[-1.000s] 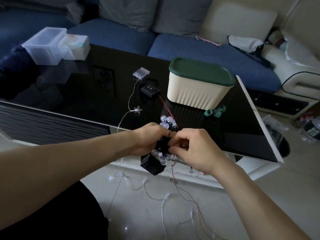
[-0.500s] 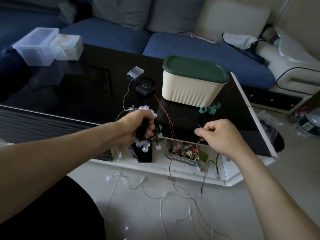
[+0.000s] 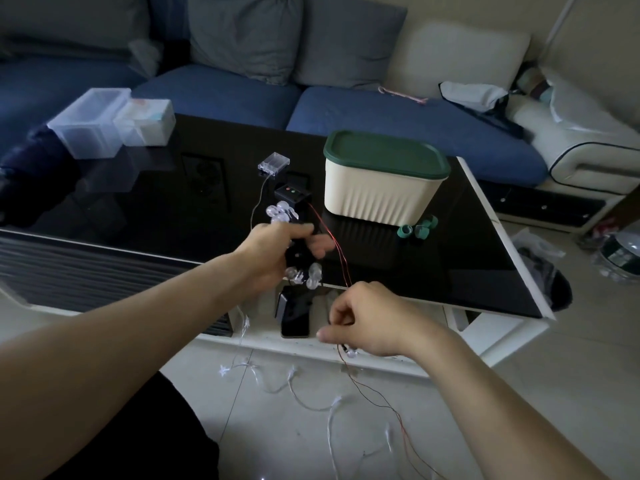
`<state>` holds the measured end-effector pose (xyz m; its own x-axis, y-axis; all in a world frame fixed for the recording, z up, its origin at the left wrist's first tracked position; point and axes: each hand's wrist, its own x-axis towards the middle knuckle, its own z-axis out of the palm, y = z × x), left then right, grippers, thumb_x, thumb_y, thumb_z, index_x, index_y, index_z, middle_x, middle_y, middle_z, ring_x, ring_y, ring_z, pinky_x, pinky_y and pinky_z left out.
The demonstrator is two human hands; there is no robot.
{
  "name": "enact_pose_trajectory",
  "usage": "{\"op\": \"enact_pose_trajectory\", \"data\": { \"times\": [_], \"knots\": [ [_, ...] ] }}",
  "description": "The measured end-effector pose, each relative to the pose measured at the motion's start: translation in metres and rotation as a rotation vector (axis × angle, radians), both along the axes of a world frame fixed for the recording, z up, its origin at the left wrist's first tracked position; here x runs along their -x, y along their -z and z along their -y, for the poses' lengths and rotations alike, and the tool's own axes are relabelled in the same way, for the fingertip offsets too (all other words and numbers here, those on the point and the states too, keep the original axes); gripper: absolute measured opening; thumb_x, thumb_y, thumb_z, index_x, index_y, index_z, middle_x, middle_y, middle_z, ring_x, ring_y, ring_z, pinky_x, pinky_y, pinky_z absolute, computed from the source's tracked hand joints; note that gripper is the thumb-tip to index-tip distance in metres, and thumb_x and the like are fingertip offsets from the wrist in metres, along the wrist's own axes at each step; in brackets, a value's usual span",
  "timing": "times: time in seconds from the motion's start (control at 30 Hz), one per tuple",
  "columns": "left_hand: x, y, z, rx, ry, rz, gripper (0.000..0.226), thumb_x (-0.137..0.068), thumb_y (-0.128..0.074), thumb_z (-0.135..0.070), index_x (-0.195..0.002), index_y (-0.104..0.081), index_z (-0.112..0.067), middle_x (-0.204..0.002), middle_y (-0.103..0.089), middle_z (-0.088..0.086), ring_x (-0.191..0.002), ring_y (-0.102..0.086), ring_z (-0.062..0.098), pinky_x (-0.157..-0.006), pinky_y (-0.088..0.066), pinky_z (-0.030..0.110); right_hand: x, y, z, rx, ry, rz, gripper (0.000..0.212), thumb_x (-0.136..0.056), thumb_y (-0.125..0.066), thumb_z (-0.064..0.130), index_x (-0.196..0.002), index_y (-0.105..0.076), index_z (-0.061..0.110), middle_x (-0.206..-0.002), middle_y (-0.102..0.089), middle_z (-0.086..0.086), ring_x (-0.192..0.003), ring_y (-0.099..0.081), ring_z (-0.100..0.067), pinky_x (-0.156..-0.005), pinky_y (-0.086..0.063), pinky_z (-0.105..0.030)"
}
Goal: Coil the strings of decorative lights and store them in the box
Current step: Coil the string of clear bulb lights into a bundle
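My left hand (image 3: 277, 251) grips a coiled bundle of clear bulb lights (image 3: 304, 277) on black wire, held over the front edge of the black table (image 3: 450, 271). Bulbs stick out above and below the fist. My right hand (image 3: 370, 320) is lower, in front of the table edge, pinching the loose black wire with a bulb (image 3: 350, 353) hanging under it. A cream box with a green lid (image 3: 384, 178) stands shut on the table behind. A red wire (image 3: 332, 244) runs from a black controller (image 3: 292, 195) down to the floor.
A clear battery case (image 3: 273, 163) with a white star-light string (image 3: 304, 389) trails off the table onto the floor. Green rolls (image 3: 417, 230) lie by the box. Clear plastic containers (image 3: 110, 123) stand at the far left. A phone (image 3: 294, 313) lies on the lower shelf. A sofa is behind.
My hands came apart from working at the bundle together. The left hand lifted the bundle over the table. The right hand swung out to the right, then dropped lower along the loose wire.
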<state>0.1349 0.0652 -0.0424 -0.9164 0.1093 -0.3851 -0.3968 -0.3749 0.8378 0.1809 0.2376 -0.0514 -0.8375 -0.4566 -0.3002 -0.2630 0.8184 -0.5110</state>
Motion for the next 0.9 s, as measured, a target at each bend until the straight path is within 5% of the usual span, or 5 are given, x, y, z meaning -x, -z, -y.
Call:
{"op": "enact_pose_trajectory", "data": {
  "times": [0.13,0.27,0.37,0.73,0.9],
  "knots": [
    [-0.016,0.007,-0.003,0.241,0.341,-0.004,0.017,-0.092,-0.056,-0.012,-0.093,-0.066,0.003,-0.104,-0.072,0.022,-0.082,-0.072,0.022,-0.1,-0.047,0.042,-0.011,-0.012,0.0,0.019,-0.105,0.071,0.023,-0.087,-0.074,0.039,-0.067,-0.064,0.033,-0.054,-0.058,0.021,-0.052,-0.051,0.002,-0.055,-0.038,-0.018],
    [-0.038,0.008,-0.009,0.188,0.588,0.07,0.037,-0.079,-0.056,-0.027,-0.104,-0.063,0.0,-0.092,-0.065,0.015,-0.08,-0.064,0.024,-0.076,-0.051,0.032,-0.016,-0.023,-0.008,0.181,-0.101,0.18,0.01,-0.089,-0.075,0.03,-0.079,-0.075,0.027,-0.063,-0.065,0.017,-0.058,-0.054,0.001,-0.061,-0.043,-0.022],
    [-0.046,0.006,-0.015,0.177,0.647,0.025,0.038,-0.085,-0.051,-0.029,-0.099,-0.067,0.002,-0.091,-0.068,0.019,-0.08,-0.064,0.027,-0.075,-0.048,0.034,-0.019,-0.025,-0.011,0.243,-0.002,0.159,0.01,-0.088,-0.075,0.025,-0.08,-0.078,0.02,-0.065,-0.07,0.003,-0.054,-0.054,-0.005,-0.055,-0.042,-0.021],
    [-0.055,-0.004,-0.007,0.276,0.858,-0.034,0.038,-0.099,-0.047,-0.035,-0.077,-0.07,-0.013,-0.073,-0.06,0.011,-0.053,-0.049,0.017,-0.05,-0.041,0.023,-0.03,-0.02,-0.012,0.324,0.185,-0.186,0.025,-0.076,-0.086,0.033,-0.06,-0.068,0.029,-0.05,-0.062,0.019,-0.049,-0.056,0.002,-0.049,-0.038,-0.011],
    [-0.062,0.001,0.004,0.246,0.853,-0.083,0.057,-0.096,-0.04,-0.061,-0.088,-0.061,-0.008,-0.072,-0.056,0.009,-0.054,-0.049,0.016,-0.052,-0.038,0.025,-0.031,-0.021,-0.009,0.423,0.224,-0.067,0.027,-0.075,-0.086,0.039,-0.056,-0.07,0.029,-0.051,-0.061,0.01,-0.048,-0.05,-0.001,-0.051,-0.035,-0.013]
  ]
}}
